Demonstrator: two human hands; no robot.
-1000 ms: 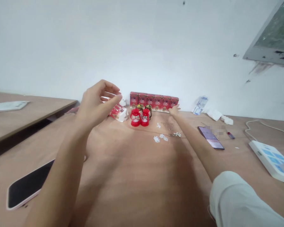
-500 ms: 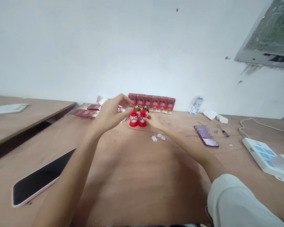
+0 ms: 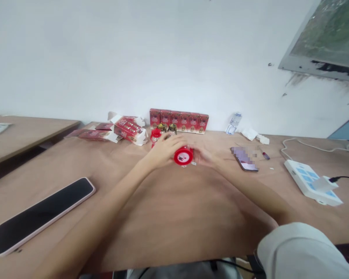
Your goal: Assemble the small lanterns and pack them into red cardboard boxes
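A small red lantern (image 3: pixel 183 156) is tipped so that its round base, with a pale printed disc, faces me. My left hand (image 3: pixel 166 149) is closed around its left and upper side. On the other side my right hand (image 3: pixel 204 154) grips it, its fingers partly blurred. Another red lantern (image 3: pixel 155 134) stands just behind my left hand, partly covered by it. Two gold and dark-topped lanterns (image 3: pixel 172 128) stand close by, in front of the boxes. Small white cut pieces (image 3: pixel 193 163) lie on the table beside the held lantern, mostly hidden by the hands.
A row of red printed boxes (image 3: pixel 184 121) stands against the wall. An opened red box (image 3: pixel 130 130) and flat cartons (image 3: pixel 93 134) lie left. One phone (image 3: pixel 43 213) is at front left, another (image 3: pixel 244 158) at right, near a clear bottle (image 3: pixel 234 123), tissues (image 3: pixel 250 133) and a power strip (image 3: pixel 311 182).
One of the two red lanterns has been lifted and tilted base toward me. My left hand has come down and right onto it. The view has shifted slightly.
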